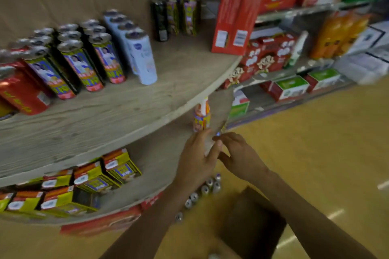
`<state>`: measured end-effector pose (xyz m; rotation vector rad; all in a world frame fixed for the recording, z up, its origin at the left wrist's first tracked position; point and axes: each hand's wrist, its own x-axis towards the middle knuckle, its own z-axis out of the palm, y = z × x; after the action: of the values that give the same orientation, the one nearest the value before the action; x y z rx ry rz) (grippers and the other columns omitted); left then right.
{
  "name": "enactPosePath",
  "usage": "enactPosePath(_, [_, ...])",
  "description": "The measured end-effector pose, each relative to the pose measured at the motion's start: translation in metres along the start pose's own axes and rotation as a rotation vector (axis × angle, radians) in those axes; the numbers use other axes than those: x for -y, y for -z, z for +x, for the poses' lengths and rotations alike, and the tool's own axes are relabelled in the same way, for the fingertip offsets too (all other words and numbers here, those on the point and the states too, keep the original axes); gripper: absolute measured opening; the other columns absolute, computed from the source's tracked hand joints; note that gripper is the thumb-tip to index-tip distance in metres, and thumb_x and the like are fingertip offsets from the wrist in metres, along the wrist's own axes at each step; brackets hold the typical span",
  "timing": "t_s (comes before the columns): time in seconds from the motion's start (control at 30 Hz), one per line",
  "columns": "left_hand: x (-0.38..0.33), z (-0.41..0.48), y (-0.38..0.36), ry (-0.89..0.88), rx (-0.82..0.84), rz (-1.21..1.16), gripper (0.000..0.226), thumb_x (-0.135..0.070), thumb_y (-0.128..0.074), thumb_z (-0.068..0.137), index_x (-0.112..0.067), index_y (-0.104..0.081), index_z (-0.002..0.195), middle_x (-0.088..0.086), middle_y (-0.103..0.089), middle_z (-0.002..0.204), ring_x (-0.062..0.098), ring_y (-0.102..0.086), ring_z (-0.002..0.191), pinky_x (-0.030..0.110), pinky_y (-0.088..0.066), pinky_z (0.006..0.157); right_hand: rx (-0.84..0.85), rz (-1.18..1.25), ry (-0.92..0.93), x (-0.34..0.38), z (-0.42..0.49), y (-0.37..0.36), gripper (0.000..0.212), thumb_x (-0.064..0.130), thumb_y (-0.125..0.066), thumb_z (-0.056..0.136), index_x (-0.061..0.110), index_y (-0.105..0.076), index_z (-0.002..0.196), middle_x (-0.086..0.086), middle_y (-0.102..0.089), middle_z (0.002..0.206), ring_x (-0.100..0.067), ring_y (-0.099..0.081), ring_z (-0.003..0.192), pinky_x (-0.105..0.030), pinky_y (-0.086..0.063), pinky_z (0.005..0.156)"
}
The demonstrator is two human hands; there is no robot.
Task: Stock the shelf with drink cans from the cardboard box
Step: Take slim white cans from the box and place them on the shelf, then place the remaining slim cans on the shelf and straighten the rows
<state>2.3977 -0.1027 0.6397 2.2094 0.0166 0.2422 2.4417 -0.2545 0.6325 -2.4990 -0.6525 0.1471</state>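
Both hands meet low in front of the lower shelf [160,160]. My left hand [196,160] has straight fingers and a spread thumb, just below an orange-and-white drink bottle [201,115] standing at the shelf's edge. My right hand [239,153] lies beside it with curled fingertips next to a small purple-tipped thing [217,133], too blurred to name. Under my arms the cardboard box [252,223] stands on the floor with a row of silver-topped drink cans [203,191] in it. On the upper shelf [126,111] stand rows of drink cans [84,61].
Yellow-and-red cartons [88,181] fill the lower shelf's left. A tall red box [237,10] stands at the upper shelf's right end, with dark bottles [174,14] behind. Metal shelving [294,73] with boxed goods runs to the right. The tan floor [326,143] lies beyond.
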Motion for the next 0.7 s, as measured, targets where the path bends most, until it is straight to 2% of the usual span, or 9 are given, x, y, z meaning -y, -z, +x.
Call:
enactPosePath(0.07, [0.012, -0.014, -0.025, 0.026, 0.079, 0.015, 0.050, -0.048, -0.054, 0.100, -0.020, -0.055, 0.141, -0.006, -0.058, 0.135, 0.012, -0.053, 0.124, 0.023, -0.039, 0.100, 0.048, 0.002, -0.066, -0.019, -0.021, -0.013, 0.046, 0.028, -0.061, 0.089, 0.013, -0.061, 0.133, -0.011, -0.061, 0.128, -0.036, -0.056, 0.120, -0.044, -0.046, 0.103])
enactPosePath(0.13, [0.026, -0.027, -0.051, 0.076, 0.176, 0.021, 0.060, -0.061, -0.048, 0.095, -0.021, -0.056, 0.139, -0.007, -0.060, 0.130, 0.011, -0.056, 0.119, 0.024, -0.043, 0.098, 0.094, 0.013, -0.127, -0.039, -0.040, -0.026, 0.043, 0.024, -0.064, 0.094, 0.015, -0.060, 0.135, -0.008, -0.060, 0.131, -0.031, -0.054, 0.123, -0.038, -0.042, 0.105])
enactPosePath(0.2, [0.044, -0.040, -0.079, 0.146, 0.288, 0.000, 0.068, -0.068, -0.041, 0.091, -0.023, -0.056, 0.138, -0.003, -0.062, 0.133, 0.012, -0.058, 0.121, 0.028, -0.045, 0.102, 0.143, 0.038, -0.198, -0.059, -0.058, -0.041, 0.042, 0.030, -0.061, 0.097, 0.017, -0.057, 0.137, -0.006, -0.059, 0.134, -0.026, -0.052, 0.124, -0.035, -0.041, 0.104])
enactPosePath(0.3, [0.066, -0.057, -0.122, 0.206, 0.418, 0.021, 0.061, -0.063, -0.042, 0.094, -0.023, -0.055, 0.138, -0.002, -0.060, 0.138, 0.015, -0.056, 0.127, 0.041, -0.048, 0.104, 0.274, 0.032, -0.271, -0.095, -0.085, -0.071, 0.062, 0.058, -0.034, 0.093, 0.022, -0.056, 0.139, -0.002, -0.057, 0.137, -0.024, -0.052, 0.126, -0.040, -0.046, 0.103])
enactPosePath(0.37, [0.076, -0.066, -0.148, 0.237, 0.479, 0.064, 0.055, -0.054, -0.047, 0.098, -0.018, -0.053, 0.140, 0.002, -0.058, 0.139, 0.019, -0.054, 0.130, 0.040, -0.047, 0.104, 0.323, 0.063, -0.313, -0.125, -0.107, -0.098, 0.073, 0.061, -0.021, 0.086, 0.022, -0.058, 0.136, -0.001, -0.059, 0.137, -0.021, -0.051, 0.128, -0.040, -0.047, 0.102])
enactPosePath(0.43, [0.087, -0.072, -0.175, 0.284, 0.535, 0.096, 0.051, -0.047, -0.049, 0.102, -0.017, -0.050, 0.143, 0.004, -0.056, 0.142, 0.021, -0.052, 0.132, 0.040, -0.046, 0.103, 0.346, 0.092, -0.351, -0.148, -0.121, -0.113, 0.063, 0.053, -0.030, 0.091, 0.020, -0.060, 0.135, -0.001, -0.060, 0.135, -0.022, -0.053, 0.127, -0.037, -0.049, 0.099])
enactPosePath(0.5, [0.103, -0.080, -0.202, 0.347, 0.590, 0.118, 0.053, -0.049, -0.047, 0.103, -0.019, -0.045, 0.147, 0.004, -0.053, 0.145, 0.022, -0.050, 0.134, 0.042, -0.047, 0.103, 0.371, 0.107, -0.369, -0.169, -0.131, -0.126, 0.045, 0.038, -0.048, 0.099, 0.015, -0.061, 0.135, -0.003, -0.061, 0.134, -0.024, -0.055, 0.125, -0.036, -0.047, 0.099])
enactPosePath(0.57, [0.122, -0.088, -0.232, 0.426, 0.638, 0.141, 0.056, -0.052, -0.045, 0.103, -0.023, -0.040, 0.150, 0.004, -0.049, 0.149, 0.022, -0.048, 0.136, 0.042, -0.046, 0.104, 0.359, 0.167, -0.418, -0.196, -0.141, -0.149, 0.035, 0.028, -0.056, 0.100, 0.014, -0.063, 0.132, -0.005, -0.064, 0.127, -0.024, -0.058, 0.118, -0.036, -0.048, 0.095])
enactPosePath(0.7, [0.167, -0.108, -0.290, 0.541, 0.651, 0.192, 0.052, -0.049, -0.048, 0.103, -0.025, -0.041, 0.148, 0.003, -0.051, 0.145, 0.022, -0.054, 0.128, 0.034, -0.047, 0.099, 0.358, 0.271, -0.601, -0.246, -0.157, -0.213, 0.034, 0.035, -0.052, 0.102, 0.022, -0.059, 0.133, -0.002, -0.063, 0.121, -0.020, -0.061, 0.111, -0.034, -0.051, 0.089])
